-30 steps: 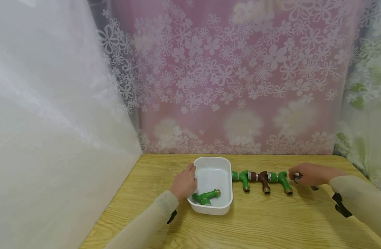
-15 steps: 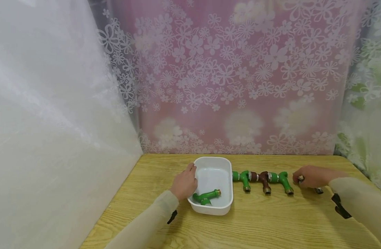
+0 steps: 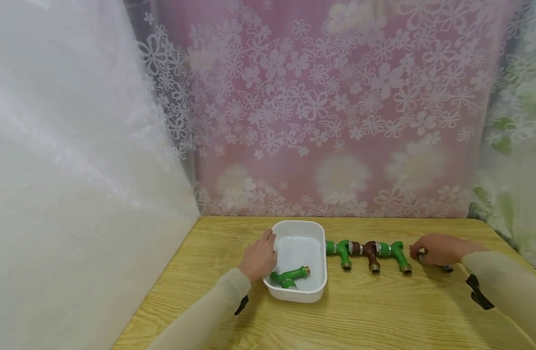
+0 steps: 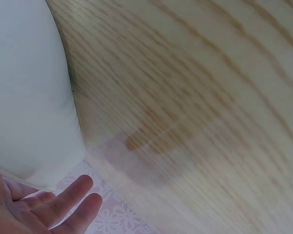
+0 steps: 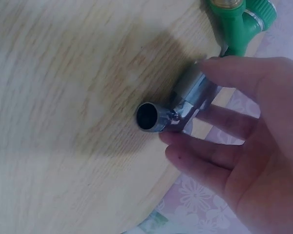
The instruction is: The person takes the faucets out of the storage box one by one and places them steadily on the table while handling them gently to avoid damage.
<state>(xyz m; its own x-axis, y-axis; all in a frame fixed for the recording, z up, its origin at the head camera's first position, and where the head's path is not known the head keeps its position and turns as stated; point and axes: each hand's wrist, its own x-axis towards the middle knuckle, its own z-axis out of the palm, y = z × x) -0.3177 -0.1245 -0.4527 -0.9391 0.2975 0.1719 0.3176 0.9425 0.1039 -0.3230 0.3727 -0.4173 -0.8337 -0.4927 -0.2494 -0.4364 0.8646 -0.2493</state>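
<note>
My right hand [image 3: 445, 249] grips a shiny chrome tap [image 5: 188, 100] between thumb and fingers, close over the table at the right end of a row of taps. The tap's round open outlet points away from the palm in the right wrist view. At the row's left end, my left hand [image 3: 258, 257] holds the left rim of a white plastic basin [image 3: 296, 295]. Inside the basin lies a green tap [image 3: 290, 276] with a brass threaded end. The row holds a green tap [image 3: 344, 250], a brown tap [image 3: 371, 253] and another green tap [image 3: 397, 253].
All of it stands on a wood-grain table [image 3: 360, 316]. Behind the table's back edge hangs a pink flowered curtain [image 3: 333, 121]. White sheeting [image 3: 75, 170] closes the left side, and a pale floral curtain [image 3: 519, 170] hangs at the right.
My right hand has shifted slightly to the right with the chrome tap, its outlet end tilting a little. The left hand, the basin and the row of taps stay as they were.
</note>
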